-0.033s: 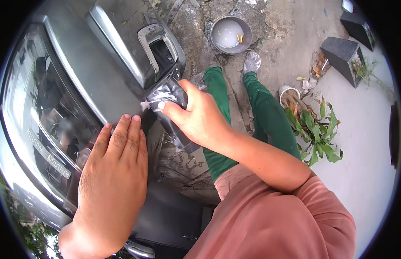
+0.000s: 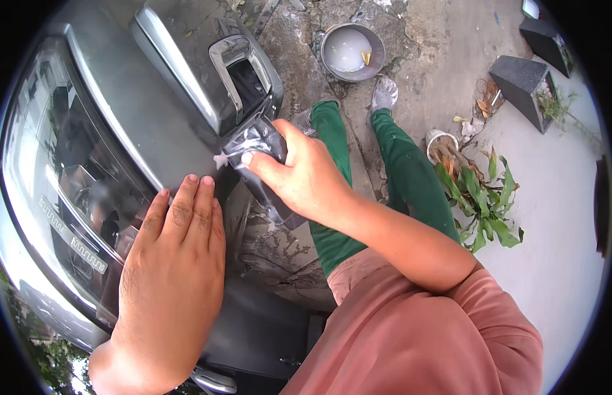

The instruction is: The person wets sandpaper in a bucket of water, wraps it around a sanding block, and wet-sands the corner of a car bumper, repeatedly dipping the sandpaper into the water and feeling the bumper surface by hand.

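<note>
My left hand [image 2: 177,263] lies flat on the dark grey bodywork [image 2: 148,131] of a car, beside its large window [image 2: 75,178]. Its fingers are stretched out and nothing is in it. My right hand [image 2: 302,168] is closed round a dark, glossy, box-shaped piece [image 2: 256,140] streaked with white suds, thumb on top and fingers over the far side. Whether this piece is loose or fixed to the car, I cannot tell. A small pale blob [image 2: 220,160] sits at its left edge. Just beyond is a chrome-framed recess [image 2: 246,79] at the car's corner.
A grey bucket [image 2: 353,52] of cloudy water with a yellowish item in it stands ahead, past my feet [image 2: 385,95]. On the right are a leafy plant [image 2: 483,197], a white pot [image 2: 442,141] and dark angular planters [image 2: 523,92]. The ground [image 2: 418,59] is rough, stained concrete.
</note>
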`<state>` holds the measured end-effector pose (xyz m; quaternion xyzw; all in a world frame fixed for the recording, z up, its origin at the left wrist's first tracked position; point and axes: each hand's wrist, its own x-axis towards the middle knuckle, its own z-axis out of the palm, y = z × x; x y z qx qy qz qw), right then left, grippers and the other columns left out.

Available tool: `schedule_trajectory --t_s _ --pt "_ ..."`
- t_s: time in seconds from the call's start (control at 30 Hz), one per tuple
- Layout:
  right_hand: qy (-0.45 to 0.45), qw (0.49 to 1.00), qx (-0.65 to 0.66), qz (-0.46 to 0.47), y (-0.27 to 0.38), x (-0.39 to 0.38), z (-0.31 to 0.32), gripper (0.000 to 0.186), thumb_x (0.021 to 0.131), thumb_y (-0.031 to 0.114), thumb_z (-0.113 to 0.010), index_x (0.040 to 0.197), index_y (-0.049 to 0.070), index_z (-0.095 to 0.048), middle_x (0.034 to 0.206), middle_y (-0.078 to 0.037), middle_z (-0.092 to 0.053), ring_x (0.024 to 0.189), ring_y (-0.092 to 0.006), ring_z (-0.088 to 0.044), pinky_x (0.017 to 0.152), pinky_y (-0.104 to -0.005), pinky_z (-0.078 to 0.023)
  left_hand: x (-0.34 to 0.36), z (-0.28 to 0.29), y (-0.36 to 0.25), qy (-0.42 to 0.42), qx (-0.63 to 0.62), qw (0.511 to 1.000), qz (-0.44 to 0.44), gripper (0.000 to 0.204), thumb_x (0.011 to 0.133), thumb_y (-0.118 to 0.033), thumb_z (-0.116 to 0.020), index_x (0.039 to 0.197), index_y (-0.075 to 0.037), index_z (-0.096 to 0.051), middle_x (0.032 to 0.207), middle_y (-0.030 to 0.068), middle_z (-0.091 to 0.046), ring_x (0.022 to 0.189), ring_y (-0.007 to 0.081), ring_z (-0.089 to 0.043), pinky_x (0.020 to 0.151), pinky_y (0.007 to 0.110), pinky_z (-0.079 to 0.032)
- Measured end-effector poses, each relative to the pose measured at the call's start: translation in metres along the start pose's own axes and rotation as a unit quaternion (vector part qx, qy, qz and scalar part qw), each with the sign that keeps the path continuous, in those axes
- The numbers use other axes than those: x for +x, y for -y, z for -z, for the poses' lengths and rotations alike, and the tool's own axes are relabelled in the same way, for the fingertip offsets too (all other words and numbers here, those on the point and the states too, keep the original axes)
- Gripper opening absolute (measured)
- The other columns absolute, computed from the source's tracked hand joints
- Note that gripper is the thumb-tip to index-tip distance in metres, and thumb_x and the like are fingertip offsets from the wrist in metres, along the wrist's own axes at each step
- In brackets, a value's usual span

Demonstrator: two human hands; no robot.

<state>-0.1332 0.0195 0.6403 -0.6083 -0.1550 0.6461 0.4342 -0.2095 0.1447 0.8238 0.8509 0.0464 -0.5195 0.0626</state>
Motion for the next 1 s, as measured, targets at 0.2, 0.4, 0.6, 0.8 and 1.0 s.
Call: schedule_trajectory --t_s 0.2,0.4,0.6,0.8,1.0 --pt "0.013 0.998 0.041 0.042 -0.004 -0.004 -0.006 0.050 0.093 0.029 -0.069 0.124 -0.008 -0.059 0.085 -0.028 -0.073 0.083 -0.0412 -0.075 0.071 -0.0467 -0.056 -0.010 -0.002 -0.002 0.020 -0.011 1.000 -0.007 0.048 0.098 -0.016 -0.052 0.138 0.008 -0.059 0.153 0.0196 -0.053 0.148 0.0305 -0.044 0.124 0.045 -0.033" --pt "-0.003 0.999 0.012 0.049 -0.004 0.000 -0.002 0.043 0.092 0.027 -0.071 0.116 -0.007 -0.061 0.085 -0.026 -0.073 0.083 -0.0390 -0.076 0.071 -0.0463 -0.056 -0.011 -0.002 -0.004 0.015 -0.005 1.000 -0.007 0.049 0.098 -0.017 -0.051 0.140 0.007 -0.058 0.154 0.0200 -0.052 0.148 0.0307 -0.044 0.123 0.045 -0.033" --pt "0.016 0.999 0.006 0.032 -0.002 -0.001 0.001 0.044 0.093 0.026 -0.070 0.122 -0.006 -0.062 0.088 -0.027 -0.074 0.086 -0.0396 -0.076 0.074 -0.0455 -0.057 -0.010 0.000 -0.002 0.011 0.012 1.000 -0.018 0.049 0.098 -0.017 -0.051 0.139 0.007 -0.059 0.153 0.0208 -0.053 0.147 0.0320 -0.045 0.122 0.046 -0.035" --pt "0.033 0.999 -0.002 0.014 -0.002 0.000 0.003 0.046 0.092 0.029 -0.072 0.121 -0.006 -0.063 0.088 -0.026 -0.074 0.087 -0.0370 -0.076 0.076 -0.0432 -0.057 -0.008 0.005 -0.001 0.017 0.004 1.000 -0.015 0.049 0.098 -0.017 -0.052 0.139 0.008 -0.059 0.153 0.0209 -0.054 0.147 0.0319 -0.045 0.122 0.046 -0.035" --pt "0.027 1.000 0.006 0.003 0.001 0.004 0.002 0.050 0.091 0.029 -0.073 0.129 -0.003 -0.063 0.086 -0.025 -0.074 0.086 -0.0347 -0.077 0.078 -0.0425 -0.057 -0.007 0.004 0.001 0.017 0.009 1.000 -0.010 0.050 0.097 -0.017 -0.053 0.140 0.008 -0.059 0.153 0.0203 -0.053 0.148 0.0316 -0.044 0.123 0.046 -0.034"
